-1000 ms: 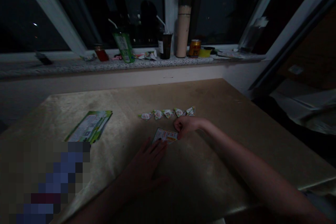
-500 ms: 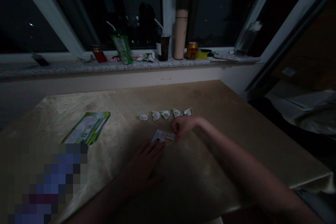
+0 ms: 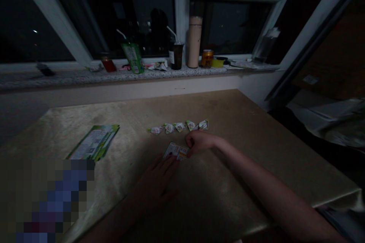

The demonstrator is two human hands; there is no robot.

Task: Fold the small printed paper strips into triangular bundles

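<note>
A small printed paper (image 3: 177, 151) lies on the table between my hands, with white, red and yellow print showing. My left hand (image 3: 157, 174) rests on its lower left part, fingers stretched out and thumb apart. At the paper's right edge my right hand (image 3: 202, 139) is closed, its curled fingers pinching that side. Just beyond, several folded paper pieces (image 3: 179, 127) in white and green form a row running left to right. The rightmost one (image 3: 203, 124) sits right behind my right hand.
A stack of green and white printed sheets (image 3: 97, 141) lies at the left, near a pixelated patch. Along the windowsill (image 3: 159, 77) stand a green bottle (image 3: 133, 57), a dark cup with a straw (image 3: 176, 56), a pink flask (image 3: 195, 43) and an orange can (image 3: 207, 59).
The whole scene sits slightly lower in the picture. My right hand has shifted a little left at the paper's right edge. My left hand stays spread on the paper.
</note>
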